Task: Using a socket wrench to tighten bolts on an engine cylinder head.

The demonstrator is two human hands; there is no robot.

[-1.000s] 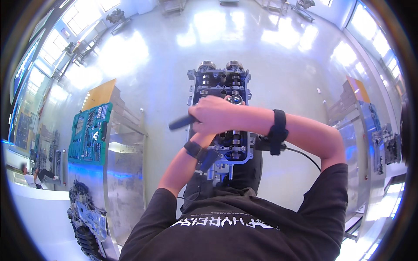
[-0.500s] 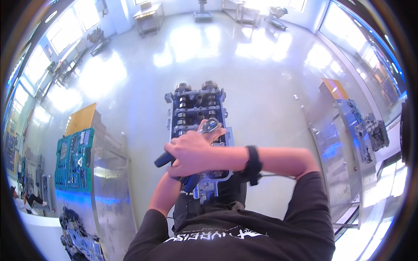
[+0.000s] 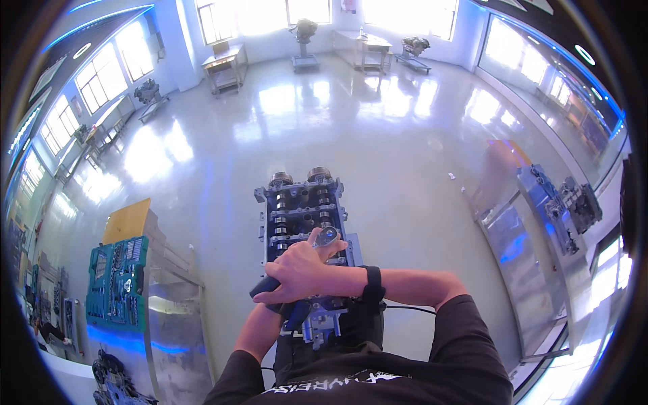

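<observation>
Ahead of the dark shirt (image 3: 432,374), the arms cross, the right forearm (image 3: 347,280) over the left. The right arm bends sharply at the elbow by the shirt's right sleeve, and the right hand (image 3: 295,271) is curled in a grip. From the shirt's left side the left forearm (image 3: 260,331) reaches forward, the left hand (image 3: 332,250) partly hidden beneath the right.
</observation>
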